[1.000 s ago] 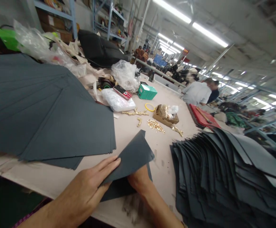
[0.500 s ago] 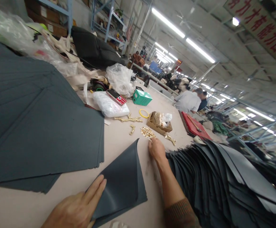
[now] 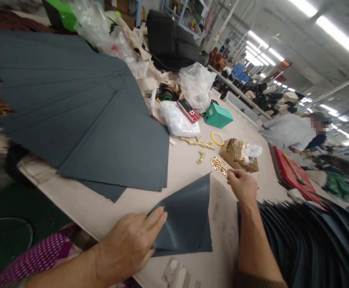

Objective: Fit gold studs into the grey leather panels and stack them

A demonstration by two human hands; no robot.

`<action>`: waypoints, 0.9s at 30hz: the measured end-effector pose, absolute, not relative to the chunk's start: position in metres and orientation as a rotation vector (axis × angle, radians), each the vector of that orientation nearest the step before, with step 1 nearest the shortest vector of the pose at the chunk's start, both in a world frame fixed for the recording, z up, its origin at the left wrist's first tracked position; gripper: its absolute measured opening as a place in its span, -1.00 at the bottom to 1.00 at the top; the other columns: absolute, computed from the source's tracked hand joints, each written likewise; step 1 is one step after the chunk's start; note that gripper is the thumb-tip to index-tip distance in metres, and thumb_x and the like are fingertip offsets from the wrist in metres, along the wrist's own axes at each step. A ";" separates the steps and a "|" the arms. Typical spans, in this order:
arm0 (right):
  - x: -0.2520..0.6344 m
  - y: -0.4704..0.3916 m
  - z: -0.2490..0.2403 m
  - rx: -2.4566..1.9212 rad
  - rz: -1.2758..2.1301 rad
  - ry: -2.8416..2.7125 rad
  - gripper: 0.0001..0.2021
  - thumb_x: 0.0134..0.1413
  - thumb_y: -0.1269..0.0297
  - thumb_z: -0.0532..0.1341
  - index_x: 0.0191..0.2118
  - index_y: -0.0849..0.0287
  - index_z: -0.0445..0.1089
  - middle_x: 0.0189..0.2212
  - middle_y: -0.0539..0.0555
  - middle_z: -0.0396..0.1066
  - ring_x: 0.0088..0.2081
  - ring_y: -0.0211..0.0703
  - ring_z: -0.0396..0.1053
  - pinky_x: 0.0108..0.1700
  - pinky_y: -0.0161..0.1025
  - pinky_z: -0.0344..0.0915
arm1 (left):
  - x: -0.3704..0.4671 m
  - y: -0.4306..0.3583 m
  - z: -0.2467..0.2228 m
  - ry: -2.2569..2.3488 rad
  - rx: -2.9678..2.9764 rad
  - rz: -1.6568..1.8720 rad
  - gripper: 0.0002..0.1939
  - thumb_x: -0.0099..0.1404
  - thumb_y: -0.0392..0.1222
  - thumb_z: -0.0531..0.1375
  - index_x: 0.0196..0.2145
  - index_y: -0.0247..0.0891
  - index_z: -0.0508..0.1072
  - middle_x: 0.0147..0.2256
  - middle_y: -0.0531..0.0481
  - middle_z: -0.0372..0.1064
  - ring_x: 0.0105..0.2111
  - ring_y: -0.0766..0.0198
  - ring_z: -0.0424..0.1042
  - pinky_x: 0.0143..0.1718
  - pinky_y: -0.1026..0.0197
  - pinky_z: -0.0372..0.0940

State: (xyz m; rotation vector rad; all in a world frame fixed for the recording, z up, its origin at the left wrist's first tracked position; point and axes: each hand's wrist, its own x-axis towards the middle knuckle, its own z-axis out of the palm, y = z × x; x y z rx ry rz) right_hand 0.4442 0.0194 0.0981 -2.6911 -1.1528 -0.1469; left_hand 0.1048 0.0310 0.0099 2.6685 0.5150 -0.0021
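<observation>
A folded dark grey sheet (image 3: 186,218) lies on the bench (image 3: 180,168) near its front edge, its upper flap standing up in a point. The left hand (image 3: 132,246) presses flat on the sheet's near corner, fingers spread, apparently to keep the fold from springing open. The right hand (image 3: 242,185) reaches to the small pile of gold metal fittings (image 3: 219,165), fingertips pinched together; whether a piece is caught between them cannot be told. A cardboard box (image 3: 237,154) of more fittings sits just beyond. Fanned grey sheets (image 3: 81,116) lie to the left, another stack (image 3: 309,240) to the right.

Matt grey folded sheet (image 3: 186,216), shiny gold metal fittings (image 3: 219,165), crinkled plastic bag (image 3: 178,120)
</observation>
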 end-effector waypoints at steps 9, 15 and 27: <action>0.289 -0.017 0.078 -2.069 0.697 -1.557 -0.84 0.13 0.26 0.20 -0.32 0.14 0.53 -0.52 -0.04 0.47 -0.51 -0.31 0.36 -0.45 -0.39 0.24 | 0.102 0.032 0.015 0.480 2.691 0.163 -0.43 0.32 -0.20 0.12 0.25 -0.39 0.17 0.14 -0.28 0.28 -0.11 0.00 0.45 -0.20 0.02 0.41; 0.275 -0.001 0.065 -2.135 0.752 -1.759 -0.82 0.07 0.43 0.16 -0.41 0.15 0.52 -0.54 -0.08 0.46 -0.49 -0.33 0.36 -0.42 -0.39 0.15 | 0.102 0.031 0.016 0.480 2.691 0.232 -0.56 0.31 -0.22 0.08 0.13 -0.40 0.29 -0.06 -0.20 0.38 -0.25 0.04 0.43 -0.31 0.02 0.38; 0.279 0.013 0.060 -2.315 0.994 -1.460 -0.85 0.01 0.33 0.18 -0.48 0.18 0.49 -0.60 -0.03 0.46 -0.55 -0.27 0.38 -0.51 -0.38 0.22 | 0.102 0.031 0.014 0.464 2.680 0.256 -0.61 0.33 -0.22 0.07 0.09 -0.36 0.32 -0.06 -0.21 0.37 -0.27 0.07 0.42 -0.34 0.07 0.35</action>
